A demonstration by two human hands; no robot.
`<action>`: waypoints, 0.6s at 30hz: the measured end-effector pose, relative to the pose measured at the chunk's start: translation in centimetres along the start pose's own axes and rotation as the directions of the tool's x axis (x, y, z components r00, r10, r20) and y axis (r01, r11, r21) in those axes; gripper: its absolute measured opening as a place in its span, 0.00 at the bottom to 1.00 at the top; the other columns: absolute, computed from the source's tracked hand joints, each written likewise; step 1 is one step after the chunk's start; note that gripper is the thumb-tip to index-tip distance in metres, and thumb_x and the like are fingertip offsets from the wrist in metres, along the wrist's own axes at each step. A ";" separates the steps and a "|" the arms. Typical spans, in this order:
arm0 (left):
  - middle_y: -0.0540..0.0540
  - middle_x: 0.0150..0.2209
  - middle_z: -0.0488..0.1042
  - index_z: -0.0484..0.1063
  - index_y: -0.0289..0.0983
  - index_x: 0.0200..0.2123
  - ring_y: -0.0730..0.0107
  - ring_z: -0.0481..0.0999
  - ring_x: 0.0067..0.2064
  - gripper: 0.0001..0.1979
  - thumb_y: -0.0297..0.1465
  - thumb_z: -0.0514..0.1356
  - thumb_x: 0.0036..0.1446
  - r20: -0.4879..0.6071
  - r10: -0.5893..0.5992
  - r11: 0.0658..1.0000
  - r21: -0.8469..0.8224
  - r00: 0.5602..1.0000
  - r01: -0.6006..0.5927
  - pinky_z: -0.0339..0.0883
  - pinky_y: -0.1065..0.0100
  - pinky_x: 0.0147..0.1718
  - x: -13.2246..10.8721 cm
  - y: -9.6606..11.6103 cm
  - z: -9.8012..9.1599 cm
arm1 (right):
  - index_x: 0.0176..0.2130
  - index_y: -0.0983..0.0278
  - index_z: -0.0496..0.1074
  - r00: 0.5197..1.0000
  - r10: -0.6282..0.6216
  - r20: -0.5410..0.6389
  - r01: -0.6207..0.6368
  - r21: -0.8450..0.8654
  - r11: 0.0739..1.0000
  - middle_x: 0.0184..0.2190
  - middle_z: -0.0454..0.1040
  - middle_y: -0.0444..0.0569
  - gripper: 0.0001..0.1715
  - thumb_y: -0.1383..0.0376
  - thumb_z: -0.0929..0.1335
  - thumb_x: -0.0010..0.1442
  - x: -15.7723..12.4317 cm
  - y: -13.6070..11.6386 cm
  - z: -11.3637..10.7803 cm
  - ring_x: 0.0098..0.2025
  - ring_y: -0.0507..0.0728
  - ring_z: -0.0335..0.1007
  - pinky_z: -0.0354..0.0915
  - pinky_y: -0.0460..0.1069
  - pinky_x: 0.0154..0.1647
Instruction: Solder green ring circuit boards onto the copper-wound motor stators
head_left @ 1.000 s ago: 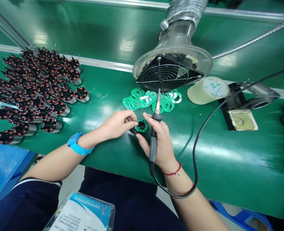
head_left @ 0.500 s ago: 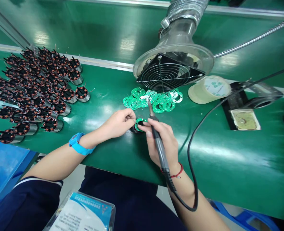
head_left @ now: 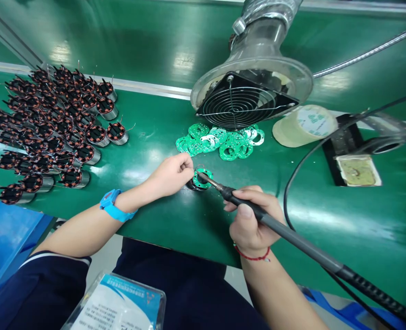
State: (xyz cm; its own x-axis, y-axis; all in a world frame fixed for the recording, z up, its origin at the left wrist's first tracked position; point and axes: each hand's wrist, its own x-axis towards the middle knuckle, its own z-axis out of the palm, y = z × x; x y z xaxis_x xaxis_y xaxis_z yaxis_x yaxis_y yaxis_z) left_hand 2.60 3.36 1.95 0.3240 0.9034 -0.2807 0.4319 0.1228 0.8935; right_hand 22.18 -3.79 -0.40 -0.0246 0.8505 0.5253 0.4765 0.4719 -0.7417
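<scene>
My right hand (head_left: 258, 224) grips a soldering iron (head_left: 294, 238) by its dark handle. The iron points left, its tip over a green ring-shaped circuit board (head_left: 208, 174). That board sits on top of a dark motor stator (head_left: 191, 184), mostly hidden under it. Beside the board's left edge, my left hand (head_left: 171, 173) is closed, thumb against the fingers; what it pinches, if anything, is hidden. Just behind lies a pile of loose green ring boards (head_left: 228, 151).
Several copper-wound stators (head_left: 74, 178) crowd the table's left. A fume extractor (head_left: 237, 107) with a fan grille hangs over the boards. To the right stand a tape roll (head_left: 290, 128) and an iron stand with a sponge (head_left: 358, 172). The iron's cable (head_left: 287, 199) loops at right.
My right hand has moved right and turned the soldering iron from pointing away to pointing left, its tip now at the ring board. The fingers have left the board. My left hand stays put.
</scene>
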 end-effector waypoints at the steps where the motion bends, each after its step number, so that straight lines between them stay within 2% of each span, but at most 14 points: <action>1: 0.55 0.22 0.62 0.61 0.37 0.26 0.77 0.60 0.24 0.04 0.24 0.52 0.50 -0.004 -0.002 1.000 0.008 1.000 0.002 0.52 0.70 0.24 0.0 0.0 0.0 | 0.43 0.59 0.70 1.000 -0.017 -0.024 0.018 0.049 0.999 0.22 0.69 0.43 0.10 0.59 0.63 0.65 0.1 0.0 0.0 0.24 0.57 0.68 0.66 0.55 0.29; 4: 0.56 0.21 0.61 0.61 0.37 0.26 0.77 0.59 0.24 0.05 0.23 0.52 0.51 -0.016 -0.016 0.999 0.032 1.000 0.017 0.52 0.70 0.24 -0.2 0.2 0.0 | 0.42 0.60 0.72 0.997 -0.042 -0.068 0.053 0.161 0.985 0.22 0.70 0.43 0.08 0.62 0.66 0.62 0.4 0.1 0.2 0.24 0.56 0.67 0.65 0.54 0.29; 9: 0.56 0.21 0.61 0.60 0.38 0.26 0.76 0.59 0.23 0.06 0.23 0.52 0.52 -0.043 -0.014 0.996 0.092 0.999 0.018 0.51 0.70 0.24 -0.3 0.6 0.1 | 0.43 0.61 0.74 0.991 -0.093 -0.101 0.110 0.186 0.976 0.21 0.72 0.42 0.09 0.65 0.67 0.61 0.6 0.1 0.4 0.23 0.55 0.67 0.65 0.54 0.30; 11: 0.56 0.20 0.60 0.59 0.38 0.25 0.76 0.59 0.23 0.06 0.22 0.52 0.52 -0.054 -0.001 0.992 0.123 0.999 0.008 0.51 0.70 0.24 -0.3 0.8 0.1 | 0.47 0.61 0.73 0.987 -0.114 -0.114 0.131 0.157 0.979 0.23 0.74 0.43 0.13 0.66 0.67 0.62 0.6 0.1 0.4 0.25 0.56 0.71 0.66 0.55 0.32; 13: 0.56 0.20 0.60 0.59 0.38 0.25 0.76 0.59 0.23 0.07 0.22 0.52 0.52 -0.062 0.014 0.989 0.147 0.998 -0.004 0.50 0.70 0.24 -0.4 1.0 0.1 | 0.54 0.59 0.69 0.989 -0.102 -0.109 0.112 0.093 0.989 0.29 0.78 0.45 0.19 0.67 0.66 0.63 0.8 -0.1 0.6 0.32 0.58 0.76 0.69 0.57 0.37; 15: 0.56 0.20 0.60 0.58 0.38 0.24 0.75 0.59 0.24 0.08 0.21 0.52 0.51 -0.068 0.026 0.987 0.161 0.997 -0.015 0.50 0.70 0.25 -0.4 1.2 0.1 | 0.60 0.57 0.63 0.997 -0.057 -0.049 0.057 0.003 0.998 0.37 0.80 0.47 0.25 0.68 0.65 0.64 1.1 -0.2 0.9 0.42 0.60 0.78 0.70 0.58 0.44; 18: 0.55 0.21 0.61 0.58 0.38 0.24 0.75 0.59 0.24 0.08 0.21 0.52 0.51 -0.078 0.041 0.984 0.178 0.996 -0.026 0.50 0.69 0.25 -0.4 1.4 0.1 | 0.62 0.56 0.59 0.984 -0.024 0.176 0.044 -0.114 0.992 0.47 0.78 0.50 0.29 0.68 0.64 0.63 1.8 -0.4 1.4 0.52 0.62 0.74 0.69 0.60 0.50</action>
State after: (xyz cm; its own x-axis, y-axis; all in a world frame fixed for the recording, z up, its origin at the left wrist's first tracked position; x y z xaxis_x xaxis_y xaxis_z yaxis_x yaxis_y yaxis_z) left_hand 3.13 3.10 3.25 0.2751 0.9368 -0.2162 0.5659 0.0240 0.8241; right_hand 20.71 -2.13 0.21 -0.1904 0.8667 0.4610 0.5724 0.4795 -0.6652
